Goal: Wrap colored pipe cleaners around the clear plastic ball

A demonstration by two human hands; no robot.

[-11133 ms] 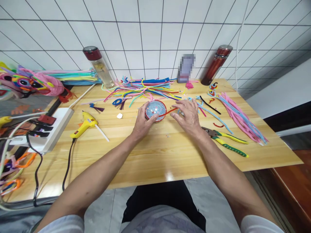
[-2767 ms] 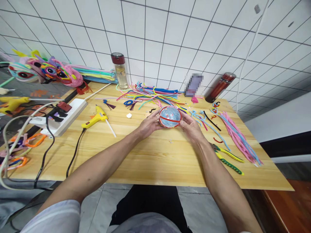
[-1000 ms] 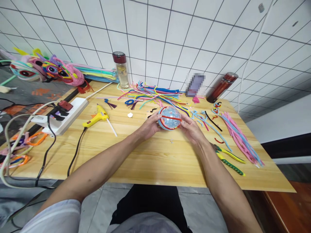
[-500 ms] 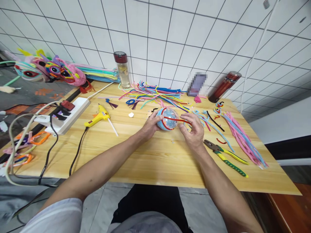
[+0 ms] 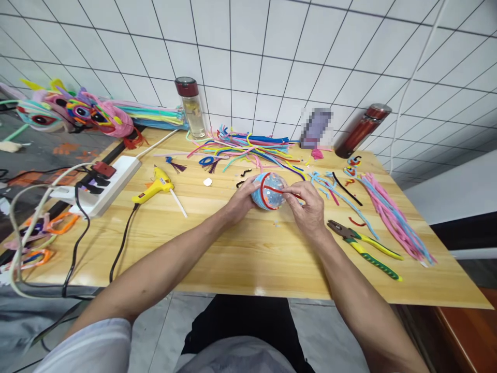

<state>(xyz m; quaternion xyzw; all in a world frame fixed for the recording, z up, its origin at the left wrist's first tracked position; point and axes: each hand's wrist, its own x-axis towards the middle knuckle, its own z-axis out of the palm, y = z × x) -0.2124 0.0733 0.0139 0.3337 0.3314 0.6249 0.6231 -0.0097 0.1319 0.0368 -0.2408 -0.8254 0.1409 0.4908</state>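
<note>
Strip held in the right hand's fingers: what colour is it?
The strip is red; the head view shows it best.

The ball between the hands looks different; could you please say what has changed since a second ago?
The right hand has gone from holding the ball to pinching the red pipe cleaner at its right edge. The ball has turned, its clear side facing more toward that hand. The left hand still holds it; the glue gun and pliers stayed put.
</note>
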